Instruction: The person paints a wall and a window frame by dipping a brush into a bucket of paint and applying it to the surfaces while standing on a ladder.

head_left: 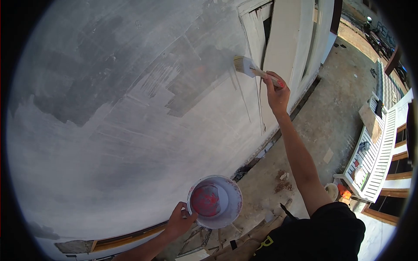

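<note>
My right hand (277,93) is closed round the handle of a wide paintbrush (249,67). The brush's pale bristles are at the grey and white wall (143,108), beside a door frame. Whether they touch the wall is hard to tell. Lower down, my left hand (180,219) grips the rim of a white bucket (233,198). Red stains and whitish liquid show inside the bucket.
A white door frame (254,39) adjoins the wall at the upper middle. A concrete walkway (324,113) runs along the wall's foot. At the right stands a white slatted bench (376,161) with items on it. Motorbikes (379,43) are at the upper right.
</note>
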Action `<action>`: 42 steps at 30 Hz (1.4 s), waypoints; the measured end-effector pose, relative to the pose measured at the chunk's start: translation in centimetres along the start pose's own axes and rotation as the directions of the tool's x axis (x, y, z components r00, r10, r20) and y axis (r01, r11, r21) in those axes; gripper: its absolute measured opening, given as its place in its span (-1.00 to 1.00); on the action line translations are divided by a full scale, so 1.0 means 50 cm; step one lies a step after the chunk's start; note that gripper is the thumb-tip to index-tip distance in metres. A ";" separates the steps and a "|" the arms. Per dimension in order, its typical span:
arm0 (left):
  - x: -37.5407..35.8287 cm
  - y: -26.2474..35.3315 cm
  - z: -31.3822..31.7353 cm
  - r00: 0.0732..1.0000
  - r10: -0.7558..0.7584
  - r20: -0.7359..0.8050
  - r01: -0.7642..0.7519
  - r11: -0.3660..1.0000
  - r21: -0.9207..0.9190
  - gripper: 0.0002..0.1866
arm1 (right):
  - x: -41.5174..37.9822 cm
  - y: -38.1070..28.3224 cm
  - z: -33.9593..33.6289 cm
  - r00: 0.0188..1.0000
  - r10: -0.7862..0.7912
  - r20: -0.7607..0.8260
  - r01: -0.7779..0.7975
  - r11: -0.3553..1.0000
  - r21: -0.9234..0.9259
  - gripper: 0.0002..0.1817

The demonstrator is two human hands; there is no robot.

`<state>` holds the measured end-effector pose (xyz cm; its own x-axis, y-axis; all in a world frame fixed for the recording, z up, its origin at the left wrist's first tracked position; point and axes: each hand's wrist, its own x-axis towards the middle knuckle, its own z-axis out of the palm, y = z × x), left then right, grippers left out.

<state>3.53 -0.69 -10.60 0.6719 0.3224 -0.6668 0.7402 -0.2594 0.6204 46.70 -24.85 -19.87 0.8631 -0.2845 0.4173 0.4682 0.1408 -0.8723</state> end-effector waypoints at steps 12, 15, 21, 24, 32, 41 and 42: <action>-0.003 0.013 0.005 0.999 0.041 -0.012 -0.041 0.998 0.039 -0.71 | -0.246 -0.108 0.094 0.887 -0.280 0.367 0.301 0.954 0.000 -0.71; 0.001 0.004 0.003 0.999 0.034 -0.001 -0.034 0.999 0.014 -0.72 | -0.226 -0.107 0.065 0.829 -0.147 0.539 0.145 0.988 0.046 -0.72; -0.005 0.006 0.007 0.999 0.047 0.008 -0.047 0.998 0.033 -0.72 | -0.052 -0.010 0.011 0.990 -0.033 0.139 0.045 0.996 -0.080 -0.73; -0.010 0.009 0.009 0.999 0.036 0.007 -0.036 0.999 0.019 -0.72 | -0.012 0.013 -0.012 0.998 -0.012 -0.063 -0.003 0.971 -0.237 -0.71; -0.010 0.016 0.005 0.999 0.037 0.001 -0.037 0.997 0.068 -0.71 | -0.204 -0.044 0.087 0.976 -0.195 0.102 0.208 0.967 -0.149 -0.69; -0.004 -0.005 0.007 0.999 0.049 0.006 -0.049 0.995 0.087 -0.71 | -0.286 -0.039 0.076 0.846 -0.043 0.531 -0.020 0.993 0.114 -0.72; -0.007 -0.004 0.006 0.998 0.060 0.006 -0.060 0.994 0.096 -0.70 | -0.249 -0.023 0.062 0.866 -0.017 0.500 0.003 1.000 0.029 -0.71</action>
<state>3.17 -1.02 -10.62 0.7150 0.3007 -0.6311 0.6977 -0.3647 0.6167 36.02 -18.52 -23.27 0.8340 0.2250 0.5038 0.4762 0.1675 -0.8632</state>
